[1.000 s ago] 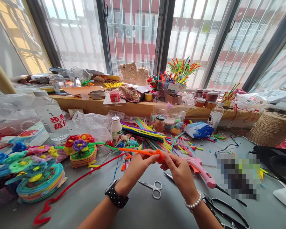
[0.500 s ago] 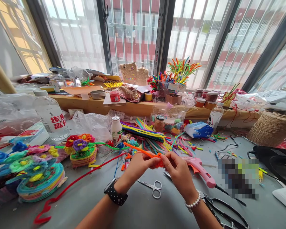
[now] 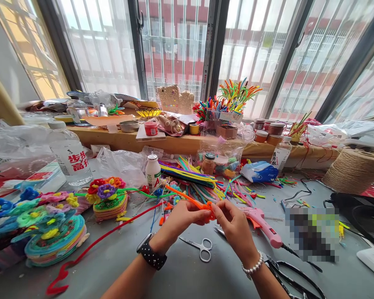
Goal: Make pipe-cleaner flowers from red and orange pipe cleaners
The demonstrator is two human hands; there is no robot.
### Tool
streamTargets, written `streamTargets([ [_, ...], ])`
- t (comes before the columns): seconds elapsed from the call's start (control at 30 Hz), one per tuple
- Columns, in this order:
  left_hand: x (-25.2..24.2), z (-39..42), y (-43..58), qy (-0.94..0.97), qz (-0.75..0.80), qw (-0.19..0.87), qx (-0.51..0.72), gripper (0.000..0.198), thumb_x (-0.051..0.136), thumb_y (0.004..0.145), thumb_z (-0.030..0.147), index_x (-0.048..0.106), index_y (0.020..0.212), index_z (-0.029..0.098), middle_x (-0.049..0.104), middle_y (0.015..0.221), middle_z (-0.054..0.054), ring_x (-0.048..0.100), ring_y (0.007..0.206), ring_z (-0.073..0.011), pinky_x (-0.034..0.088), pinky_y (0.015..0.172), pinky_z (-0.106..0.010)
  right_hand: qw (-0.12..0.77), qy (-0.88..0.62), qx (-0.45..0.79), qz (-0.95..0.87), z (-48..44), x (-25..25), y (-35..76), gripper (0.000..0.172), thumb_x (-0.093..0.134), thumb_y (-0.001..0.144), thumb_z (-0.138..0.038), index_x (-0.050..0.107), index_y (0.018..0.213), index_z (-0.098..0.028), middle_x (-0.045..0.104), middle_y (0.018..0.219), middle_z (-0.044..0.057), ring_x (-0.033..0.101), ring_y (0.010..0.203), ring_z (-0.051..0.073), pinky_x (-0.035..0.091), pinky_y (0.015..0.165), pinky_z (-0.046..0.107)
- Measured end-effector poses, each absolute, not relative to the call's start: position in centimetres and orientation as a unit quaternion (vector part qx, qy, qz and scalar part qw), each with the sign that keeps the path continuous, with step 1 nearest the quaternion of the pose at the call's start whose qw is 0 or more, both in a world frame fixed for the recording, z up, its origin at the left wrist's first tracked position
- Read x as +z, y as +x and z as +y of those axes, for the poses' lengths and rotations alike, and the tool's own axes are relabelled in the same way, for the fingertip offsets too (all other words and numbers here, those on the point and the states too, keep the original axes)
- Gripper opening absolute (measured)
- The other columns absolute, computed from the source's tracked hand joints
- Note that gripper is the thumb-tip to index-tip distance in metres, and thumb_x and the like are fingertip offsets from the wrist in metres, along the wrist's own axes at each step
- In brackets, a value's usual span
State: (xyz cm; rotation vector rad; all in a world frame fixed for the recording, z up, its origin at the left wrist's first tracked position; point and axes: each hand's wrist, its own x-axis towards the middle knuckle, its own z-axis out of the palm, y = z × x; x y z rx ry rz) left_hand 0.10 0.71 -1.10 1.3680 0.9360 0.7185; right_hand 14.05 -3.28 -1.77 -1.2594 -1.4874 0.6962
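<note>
Both hands meet over the middle of the grey table around an orange pipe cleaner [image 3: 187,197], bent into small loops at its right end. My left hand [image 3: 187,216] pinches the looped part from the left, and the straight end sticks out up and to the left. On the other side my right hand [image 3: 230,218] pinches the loops between thumb and finger. Fingers partly cover the loops. Small silver scissors [image 3: 202,248] lie below the hands. A pink glue gun [image 3: 263,228] rests just right of my right hand. A long red pipe cleaner [image 3: 109,232] stretches across the left.
Pipe-cleaner flower pieces [image 3: 54,238] stand at the left. Loose pipe cleaners [image 3: 193,176] are heaped behind the hands, beside a small white bottle [image 3: 153,171]. Large black-handled scissors [image 3: 296,274] lie at lower right, and a twine spool [image 3: 353,170] stands at far right.
The hands stay nearly in place, still gripping the orange pipe cleaner. Its straight end has shifted slightly right and tilts a little more steeply. The camera view has moved slightly.
</note>
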Motion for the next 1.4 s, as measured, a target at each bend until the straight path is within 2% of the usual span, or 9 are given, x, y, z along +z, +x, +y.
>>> streamTargets([
  [0.4,-0.1,0.4,0.3,0.588,0.4,0.626,0.32,0.021,0.064,0.057,0.031,0.063,0.061,0.01,0.061,0.06,-0.002,0.055,0.059,-0.0135,0.044,0.059,-0.025,0.515,-0.497,0.387,-0.582,-3.1,-1.7,14.4,0.026,0.054,0.071,-0.04,0.049,0.063,-0.016,0.045,0.056,-0.003,0.039,0.051,0.01,0.031,0.046,0.021],
  [0.63,0.1,-0.1,0.3,0.574,0.405,0.626,0.339,0.016,0.064,0.057,0.026,0.06,0.058,0.011,0.059,0.056,-0.001,0.053,0.056,-0.0125,0.042,0.057,-0.025,0.507,-0.456,0.509,-0.526,-3.0,-1.6,14.5,0.027,0.055,0.07,-0.04,0.05,0.061,-0.015,0.042,0.052,-0.005,0.033,0.047,0.007,0.026,0.045,0.02],
  [0.93,0.0,-0.2,0.6,0.554,0.373,0.664,0.337,0.026,0.063,0.061,0.032,0.065,0.077,0.012,0.064,0.073,-0.004,0.055,0.071,-0.0146,0.042,0.069,-0.026,0.56,-0.413,0.593,-0.404,-2.9,-1.9,14.4,0.022,0.057,0.071,-0.036,0.052,0.066,-0.015,0.037,0.052,-0.006,0.027,0.046,0.005,0.023,0.044,0.018],
  [1.07,-0.1,-0.1,0.4,0.537,0.354,0.68,0.351,0.025,0.061,0.064,0.033,0.064,0.078,0.012,0.064,0.075,-0.004,0.055,0.071,-0.014,0.042,0.071,-0.027,0.569,-0.404,0.592,-0.403,-2.8,-1.8,14.4,0.024,0.055,0.072,-0.037,0.05,0.064,-0.015,0.038,0.053,-0.006,0.028,0.046,0.005,0.024,0.045,0.018],
  [1.2,0.1,0.0,0.3,0.554,0.364,0.667,0.34,0.025,0.06,0.065,0.034,0.065,0.073,0.011,0.064,0.07,-0.004,0.055,0.065,-0.0129,0.042,0.067,-0.026,0.587,-0.425,0.536,-0.432,-2.7,-1.9,14.6,0.028,0.048,0.075,-0.042,0.049,0.066,-0.016,0.041,0.053,-0.005,0.03,0.046,0.006,0.025,0.044,0.019],
  [1.4,0.3,-0.2,0.4,0.577,0.368,0.652,0.326,0.026,0.061,0.063,0.036,0.064,0.07,0.012,0.064,0.069,-0.004,0.056,0.069,-0.0148,0.042,0.067,-0.026,0.556,-0.459,0.478,-0.501,-2.7,-2.0,14.7,0.023,0.055,0.071,-0.038,0.05,0.066,-0.016,0.041,0.052,-0.006,0.032,0.046,0.006,0.027,0.044,0.019],
])
